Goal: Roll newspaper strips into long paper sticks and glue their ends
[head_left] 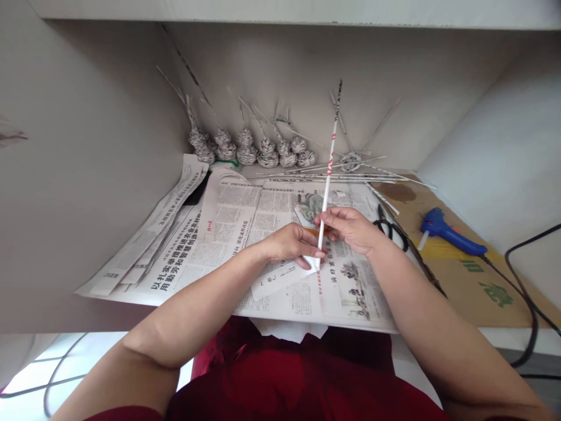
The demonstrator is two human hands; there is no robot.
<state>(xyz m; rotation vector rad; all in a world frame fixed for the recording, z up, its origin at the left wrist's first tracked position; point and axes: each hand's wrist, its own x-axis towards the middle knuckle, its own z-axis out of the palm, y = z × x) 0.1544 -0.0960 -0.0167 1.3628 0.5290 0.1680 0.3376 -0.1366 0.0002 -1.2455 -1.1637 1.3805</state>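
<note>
A thin rolled newspaper tube (328, 169) rises steeply from between my hands, white low down with red and black print toward its tip. My left hand (300, 242) pinches its lower end, where a loose strip of newspaper (280, 279) still trails off flat to the left. Higher up the tube, my right hand (348, 228) grips it between thumb and fingers. Both hands are just above spread newspaper sheets (236, 234). An orange object is partly hidden behind the fingers, too covered to name.
Several woven paper gourds (248, 149) line the back wall, beside a star-like woven start (351, 162) and loose paper tubes (284, 175). On the right lie black scissors (390, 228) and a blue glue gun (451, 231) on cardboard (460, 292). A shelf (280, 13) hangs overhead.
</note>
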